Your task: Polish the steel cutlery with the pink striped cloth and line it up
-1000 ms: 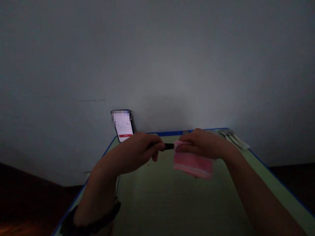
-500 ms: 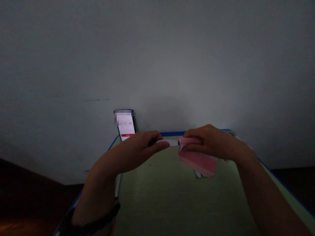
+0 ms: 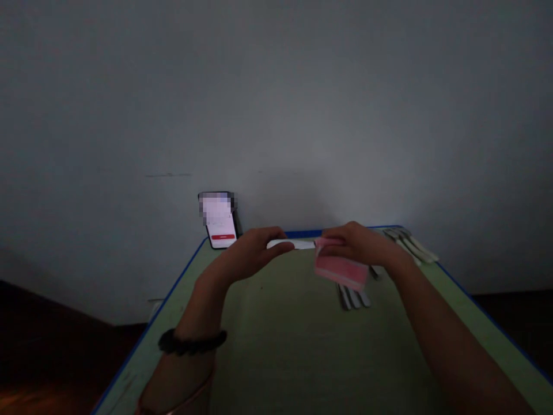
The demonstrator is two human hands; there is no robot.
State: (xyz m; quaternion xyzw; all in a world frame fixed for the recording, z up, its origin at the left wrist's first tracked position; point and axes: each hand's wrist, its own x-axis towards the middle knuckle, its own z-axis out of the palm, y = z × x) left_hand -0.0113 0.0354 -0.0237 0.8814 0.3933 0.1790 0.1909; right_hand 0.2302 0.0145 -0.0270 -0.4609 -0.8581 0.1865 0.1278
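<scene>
My left hand (image 3: 250,256) is closed round one end of a slim pale utensil (image 3: 298,244) that lies level between my hands, above the green table (image 3: 280,346). My right hand (image 3: 358,245) pinches a folded pink cloth (image 3: 341,271) round the utensil's other end. The cloth hangs down below my fingers. What kind of utensil it is stays unclear in the dim light.
A lit phone (image 3: 218,222) leans on the wall at the table's far left corner. A few pale utensils (image 3: 354,297) lie on the table under the cloth. More utensils (image 3: 410,242) lie at the far right corner. The table has a blue rim (image 3: 173,282).
Both hands moved away from me and a little lower. The part between my hands went from dark to pale. The utensils lying under the cloth came into view.
</scene>
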